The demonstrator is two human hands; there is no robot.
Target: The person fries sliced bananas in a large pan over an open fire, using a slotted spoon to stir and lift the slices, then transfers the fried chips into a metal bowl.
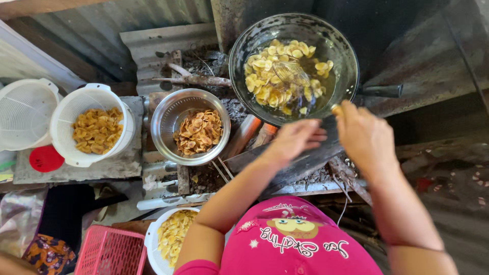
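A large black wok (346, 66) of hot oil holds many pale yellow banana slices (275, 76), with a wire skimmer (288, 71) resting among them. My right hand (364, 135) is closed on the skimmer's wooden handle end (336, 109) at the wok's near rim. My left hand (295, 140) hovers flat with fingers together just below the wok, over a dark metal sheet, holding nothing.
A steel strainer bowl (168, 114) holds browned fried chips (198, 132). A white colander (69, 109) holds golden chips, beside another white colander (23, 112). Another white bowl of raw slices (173, 234) and a pink crate (109, 252) sit below. Firewood (198, 80) lies by the stove.
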